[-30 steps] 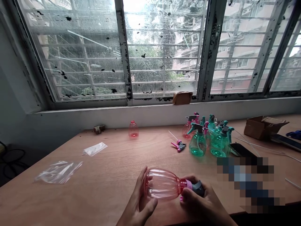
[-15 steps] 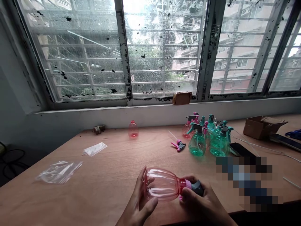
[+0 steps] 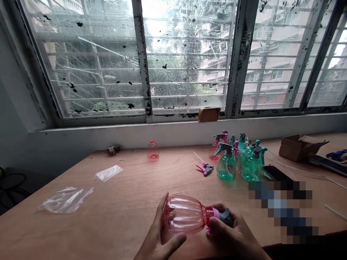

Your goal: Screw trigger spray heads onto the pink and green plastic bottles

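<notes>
A clear red spray bottle (image 3: 185, 215) lies sideways between my hands above the table's near part, its base to the left. My left hand (image 3: 158, 234) is wrapped round the base, with the thumb along the near side. At the neck, my right hand (image 3: 230, 229) grips the pink collar (image 3: 216, 213) and the dark grey trigger head (image 3: 226, 217); some of its fingers are hidden behind. Further off lies a loose pink and grey trigger head (image 3: 205, 168) with its tube. A red bottle without a head (image 3: 153, 150) stands near the wall.
Several green and red spray bottles (image 3: 227, 166) stand together at the back right. Beyond them are a black phone (image 3: 279, 175), a cable and an open cardboard box (image 3: 299, 148). Plastic bags (image 3: 66, 199) lie at left. Part of another hand (image 3: 344, 157) shows at the right edge.
My left thumb has moved slightly right along the bottle, which has turned a little. Part of another hand has appeared at the right edge. The view has shifted slightly.
</notes>
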